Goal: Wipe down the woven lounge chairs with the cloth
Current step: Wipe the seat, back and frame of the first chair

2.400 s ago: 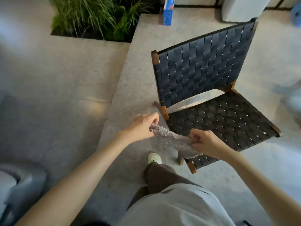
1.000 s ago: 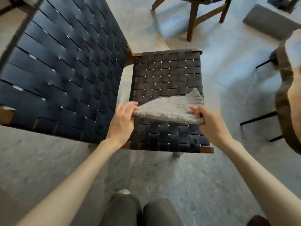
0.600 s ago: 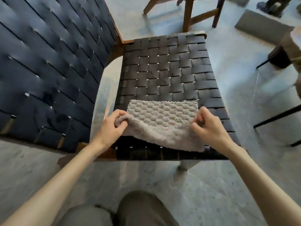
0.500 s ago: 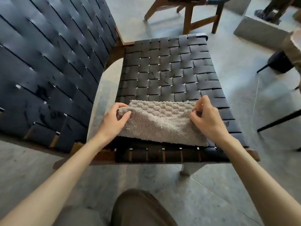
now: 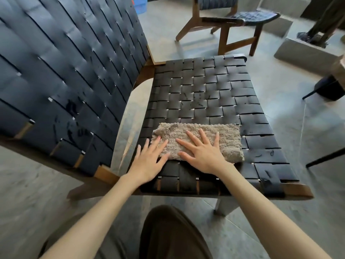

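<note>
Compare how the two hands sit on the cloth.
The right hand lies mostly on the cloth; the left hand lies mostly on the chair seat, only fingertips on cloth. The right hand covers the cloth's middle; the left hand touches its left end. Both are flat, palms down, fingers spread.

one view only, from a wide-angle camera worn on the person's head. it faces forward and steeply down, close over a woven seat (image 5: 201, 94) that fills the middle of the frame. its backrest (image 5: 65, 68) looms large at the left. a second chair (image 5: 233, 17) stands well behind, at the top edge. the person's knee (image 5: 171, 232) sits at the bottom edge.
</note>
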`<move>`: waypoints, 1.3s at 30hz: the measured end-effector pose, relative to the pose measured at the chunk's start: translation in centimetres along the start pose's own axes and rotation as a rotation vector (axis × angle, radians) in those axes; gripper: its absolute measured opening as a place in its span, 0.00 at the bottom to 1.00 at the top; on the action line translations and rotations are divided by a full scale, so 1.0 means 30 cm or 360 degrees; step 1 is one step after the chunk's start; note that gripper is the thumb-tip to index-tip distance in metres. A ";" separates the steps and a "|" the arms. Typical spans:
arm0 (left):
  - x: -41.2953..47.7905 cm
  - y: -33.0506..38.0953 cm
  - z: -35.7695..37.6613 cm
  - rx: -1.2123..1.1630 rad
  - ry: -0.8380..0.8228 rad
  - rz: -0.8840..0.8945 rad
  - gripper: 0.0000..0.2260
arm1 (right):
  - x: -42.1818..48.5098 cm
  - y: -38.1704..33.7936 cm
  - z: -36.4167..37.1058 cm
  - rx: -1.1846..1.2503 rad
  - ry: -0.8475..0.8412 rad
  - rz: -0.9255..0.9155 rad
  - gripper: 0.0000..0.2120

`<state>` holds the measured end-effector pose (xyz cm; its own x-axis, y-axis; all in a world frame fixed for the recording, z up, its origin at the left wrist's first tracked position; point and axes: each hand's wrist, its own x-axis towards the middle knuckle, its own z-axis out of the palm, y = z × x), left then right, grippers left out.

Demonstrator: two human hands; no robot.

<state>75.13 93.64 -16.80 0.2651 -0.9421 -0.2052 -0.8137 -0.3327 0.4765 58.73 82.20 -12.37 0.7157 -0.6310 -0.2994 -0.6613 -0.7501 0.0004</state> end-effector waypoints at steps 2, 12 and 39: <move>0.001 -0.006 -0.011 -0.0004 0.0057 0.0052 0.24 | 0.001 0.009 0.005 0.0006 -0.0010 0.0001 0.28; -0.024 0.051 -0.068 0.0198 0.0372 0.0237 0.13 | -0.011 0.009 -0.013 0.0115 -0.0085 -0.0094 0.21; -0.278 0.319 -0.134 -0.1886 0.0069 -0.0067 0.16 | -0.270 -0.181 -0.157 0.2394 0.0296 -0.0145 0.30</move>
<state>67.22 98.14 -7.10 0.3164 -0.9224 -0.2215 0.1762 -0.1722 0.9692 57.59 90.43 -5.44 0.7068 -0.6965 -0.1237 -0.1400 0.0337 -0.9896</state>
